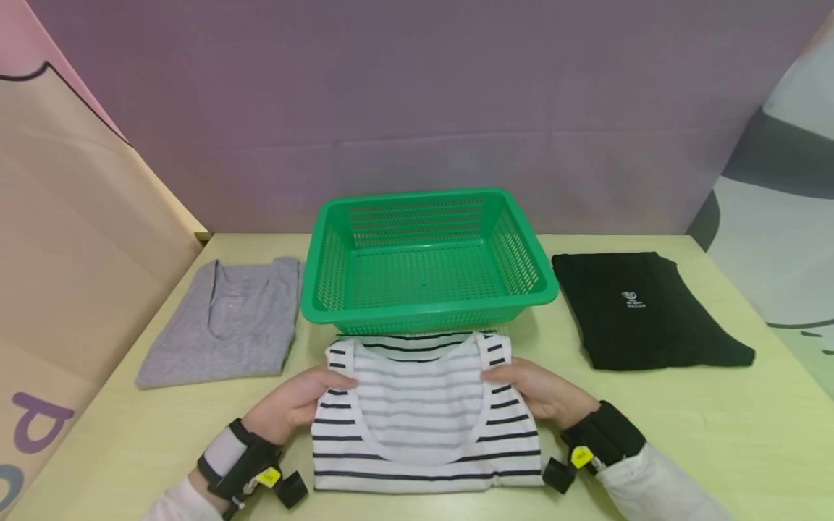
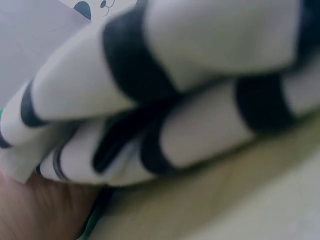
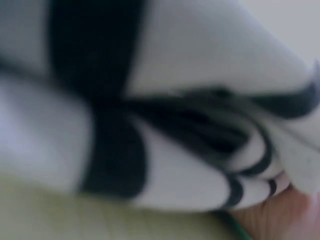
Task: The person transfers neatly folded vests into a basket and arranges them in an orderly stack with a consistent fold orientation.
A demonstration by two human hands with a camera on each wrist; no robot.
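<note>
The striped top [image 1: 426,412] lies folded on the table [image 1: 684,434], just before the empty green basket [image 1: 426,253]; the left hand [image 1: 293,405] and right hand [image 1: 541,391] pinch its sides; putting it in is not yet done; gray top [image 1: 224,322] and black top [image 1: 641,307] lie beside.

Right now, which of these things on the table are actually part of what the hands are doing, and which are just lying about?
In use:
- folded black-and-white striped cotton top
- left hand and right hand, each gripping one side of it
- likely the empty green plastic mesh basket just behind it

Lying about:
- folded grey top, left of the basket
- folded black garment, right of it
</note>
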